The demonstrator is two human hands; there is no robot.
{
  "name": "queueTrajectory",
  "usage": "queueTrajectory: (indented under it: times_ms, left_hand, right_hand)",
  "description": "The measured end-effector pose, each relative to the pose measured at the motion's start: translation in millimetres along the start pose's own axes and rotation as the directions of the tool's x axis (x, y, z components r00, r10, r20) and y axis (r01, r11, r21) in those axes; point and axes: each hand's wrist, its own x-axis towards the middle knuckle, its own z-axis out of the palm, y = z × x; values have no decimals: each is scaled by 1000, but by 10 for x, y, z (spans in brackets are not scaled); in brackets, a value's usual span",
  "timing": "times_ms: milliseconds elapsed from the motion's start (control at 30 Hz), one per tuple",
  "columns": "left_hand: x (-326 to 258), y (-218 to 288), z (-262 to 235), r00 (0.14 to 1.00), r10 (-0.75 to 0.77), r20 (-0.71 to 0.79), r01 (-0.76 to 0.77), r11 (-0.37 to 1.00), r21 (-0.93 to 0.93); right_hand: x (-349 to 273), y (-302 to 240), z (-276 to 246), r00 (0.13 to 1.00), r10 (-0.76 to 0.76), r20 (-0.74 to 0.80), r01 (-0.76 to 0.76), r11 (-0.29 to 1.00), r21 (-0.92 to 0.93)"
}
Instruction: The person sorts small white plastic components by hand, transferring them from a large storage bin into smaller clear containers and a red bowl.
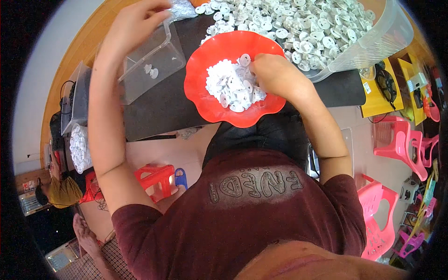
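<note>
My left hand (137,29) is raised above a clear plastic box (175,53). Its thumb and fingers stand apart, slightly blurred, beside a silvery bag (183,10), and nothing shows between them. My right hand (279,77) reaches into a red scalloped bowl (198,100) with its fingers curled among small white pieces (228,84). Its fingertips are hidden, so whatever they hold cannot be made out. Some of the pieces in the bowl are round, grey-white plastic discs. The bowl sits at the table's near edge, over my lap. A few white bits lie inside the clear box.
Behind the bowl, many white plastic parts (326,28) are heaped against a large clear tub (385,39). Another clear bin (77,100) stands at the left above a packed bag (80,148). Pink chairs (396,142) and a red stool (156,179) stand on the floor. Another person's foot (84,233) shows lower left.
</note>
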Motion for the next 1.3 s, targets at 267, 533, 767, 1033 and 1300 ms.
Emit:
queueTrajectory:
  times_ms: [267,533,767,1033,1300]
  left_hand:
    - [-135,697,1341,817,515,259,-505,856,-107]
    - [25,780,1586,776,357,520,-393,918,-45]
    - [-94,602,1222,950,239,201,-163,928,-335]
    - [-89,-205,-17,987,-118,-112,78,948,-307]
    - [-44,-1039,224,931,-233,280,124,926,357]
  right_hand:
    - [-71,-23,-50,998,67,-21,-66,997,40]
    - [-184,-12,-109,984,62,-168,-17,966,257]
    - [-200,22,-122,979,42,-198,24,948,318]
    - [-114,17,-115,991,4,-135,23,981,195]
    - [113,-151,-44,1000,-7,30,3,990,141]
